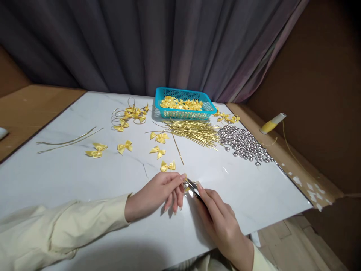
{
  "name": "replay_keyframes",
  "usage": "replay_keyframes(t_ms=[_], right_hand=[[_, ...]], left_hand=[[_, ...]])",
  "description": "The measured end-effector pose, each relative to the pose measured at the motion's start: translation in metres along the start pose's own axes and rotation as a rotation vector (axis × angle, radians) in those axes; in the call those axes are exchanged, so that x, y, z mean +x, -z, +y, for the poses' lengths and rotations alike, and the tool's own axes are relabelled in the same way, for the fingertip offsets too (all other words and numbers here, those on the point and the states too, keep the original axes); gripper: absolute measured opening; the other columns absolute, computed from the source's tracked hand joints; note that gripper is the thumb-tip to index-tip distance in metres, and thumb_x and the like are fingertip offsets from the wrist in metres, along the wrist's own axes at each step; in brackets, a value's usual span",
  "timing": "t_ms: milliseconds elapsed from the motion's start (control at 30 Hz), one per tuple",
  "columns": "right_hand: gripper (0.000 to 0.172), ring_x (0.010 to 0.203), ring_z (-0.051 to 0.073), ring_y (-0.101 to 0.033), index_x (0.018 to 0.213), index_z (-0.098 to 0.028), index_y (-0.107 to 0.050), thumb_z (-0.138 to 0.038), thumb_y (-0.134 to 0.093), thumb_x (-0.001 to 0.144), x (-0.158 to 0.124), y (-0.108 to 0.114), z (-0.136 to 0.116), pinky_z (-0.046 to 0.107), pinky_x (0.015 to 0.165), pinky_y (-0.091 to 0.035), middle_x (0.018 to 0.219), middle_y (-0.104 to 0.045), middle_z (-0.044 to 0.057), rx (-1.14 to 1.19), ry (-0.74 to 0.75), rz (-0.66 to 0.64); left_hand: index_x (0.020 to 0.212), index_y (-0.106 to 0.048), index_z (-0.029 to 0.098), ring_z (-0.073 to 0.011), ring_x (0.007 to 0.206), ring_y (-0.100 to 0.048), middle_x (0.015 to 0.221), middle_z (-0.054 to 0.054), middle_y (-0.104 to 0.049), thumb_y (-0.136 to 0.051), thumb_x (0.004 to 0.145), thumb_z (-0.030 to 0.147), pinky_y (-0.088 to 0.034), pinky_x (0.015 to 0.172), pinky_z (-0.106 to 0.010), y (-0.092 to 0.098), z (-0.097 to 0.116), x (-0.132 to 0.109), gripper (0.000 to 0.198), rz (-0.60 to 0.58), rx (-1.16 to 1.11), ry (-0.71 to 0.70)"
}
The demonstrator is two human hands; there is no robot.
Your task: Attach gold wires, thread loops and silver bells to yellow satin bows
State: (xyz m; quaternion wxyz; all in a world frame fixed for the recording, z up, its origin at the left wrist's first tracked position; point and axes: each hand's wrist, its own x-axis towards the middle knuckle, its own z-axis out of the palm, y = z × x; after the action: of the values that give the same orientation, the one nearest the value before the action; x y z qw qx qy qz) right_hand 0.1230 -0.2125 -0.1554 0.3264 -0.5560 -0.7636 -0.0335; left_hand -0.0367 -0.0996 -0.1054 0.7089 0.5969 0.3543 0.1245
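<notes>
Near the front middle of the white table, my left hand pinches a small piece with a silver bell and a bit of yellow at its fingertips. My right hand is closed around dark-handled pliers or cutters, whose tip touches the piece beside the left thumb. Just beyond my left hand lies a yellow bow. More bows are spread to the left, and a single gold wire lies farther back.
A blue basket of yellow bows stands at the back. In front are gold wires, with silver bells to their right. Finished-looking looped bows lie back left. A thread spool is at the right, two bent cords at the left.
</notes>
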Motion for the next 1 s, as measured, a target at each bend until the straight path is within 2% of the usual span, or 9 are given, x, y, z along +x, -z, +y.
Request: replay_keyframes(t_ms=[133, 333, 500, 767, 900, 1000], right_hand=[[0.053, 0.103, 0.019, -0.057, 0.14, -0.014, -0.024, -0.007, -0.035, 0.089, 0.0035, 0.0013, -0.0007, 0.023, 0.067, -0.054, 0.112, -0.058, 0.013, 0.008, 0.009, -0.004], [0.053, 0.099, 0.019, -0.06, 0.141, -0.013, -0.022, -0.008, -0.035, 0.09, 0.0053, 0.0049, -0.0005, 0.024, 0.065, -0.054, 0.112, -0.059, 0.014, -0.04, 0.032, -0.03], [0.056, 0.102, 0.02, -0.058, 0.141, -0.013, -0.02, -0.004, -0.037, 0.088, 0.0025, 0.0031, 0.0026, 0.026, 0.069, -0.054, 0.115, -0.058, 0.014, -0.006, 0.051, -0.041], [0.052, 0.094, 0.017, -0.062, 0.139, -0.013, -0.026, -0.01, -0.038, 0.089, 0.0013, -0.0013, 0.0011, 0.022, 0.065, -0.054, 0.109, -0.061, 0.012, -0.038, 0.037, -0.007], [0.053, 0.095, 0.017, -0.061, 0.14, -0.014, -0.023, -0.011, -0.038, 0.089, 0.0029, -0.0001, -0.0005, 0.022, 0.062, -0.053, 0.11, -0.06, 0.012, -0.061, 0.026, 0.003], [0.056, 0.098, 0.018, -0.06, 0.142, -0.013, -0.02, -0.007, -0.037, 0.089, 0.0036, 0.0016, -0.0001, 0.023, 0.065, -0.054, 0.113, -0.059, 0.013, -0.07, 0.05, -0.028]], left_hand=[[0.066, -0.048, 0.015, -0.0087, 0.036, -0.054, 0.047, -0.001, -0.06, -0.039, 0.089, 0.04, -0.034, 0.03, -0.014, -0.0002, -0.0012, 0.0005, 0.035, -0.012, 0.011, 0.015], [0.065, -0.049, 0.015, -0.0086, 0.035, -0.053, 0.046, 0.0, -0.059, -0.04, 0.088, 0.04, -0.033, 0.03, -0.014, -0.0002, -0.0008, 0.0008, 0.035, -0.008, 0.011, 0.009], [0.062, -0.048, 0.016, -0.0077, 0.032, -0.05, 0.043, 0.001, -0.058, -0.041, 0.089, 0.038, -0.033, 0.029, -0.014, -0.0004, -0.0002, 0.001, 0.035, -0.004, 0.01, 0.012], [0.059, -0.047, 0.015, -0.0072, 0.03, -0.049, 0.04, 0.001, -0.057, -0.042, 0.088, 0.038, -0.03, 0.029, -0.014, -0.0008, 0.0006, 0.0001, 0.038, 0.019, 0.004, 0.042], [0.059, -0.047, 0.015, -0.0074, 0.029, -0.049, 0.041, 0.0, -0.058, -0.043, 0.087, 0.04, -0.029, 0.028, -0.014, 0.0004, -0.0014, 0.0002, 0.038, 0.012, -0.001, 0.049], [0.06, -0.047, 0.016, -0.0071, 0.029, -0.048, 0.041, 0.001, -0.058, -0.043, 0.087, 0.041, -0.029, 0.028, -0.014, 0.0013, -0.0025, 0.0006, 0.038, 0.006, 0.006, 0.057]])
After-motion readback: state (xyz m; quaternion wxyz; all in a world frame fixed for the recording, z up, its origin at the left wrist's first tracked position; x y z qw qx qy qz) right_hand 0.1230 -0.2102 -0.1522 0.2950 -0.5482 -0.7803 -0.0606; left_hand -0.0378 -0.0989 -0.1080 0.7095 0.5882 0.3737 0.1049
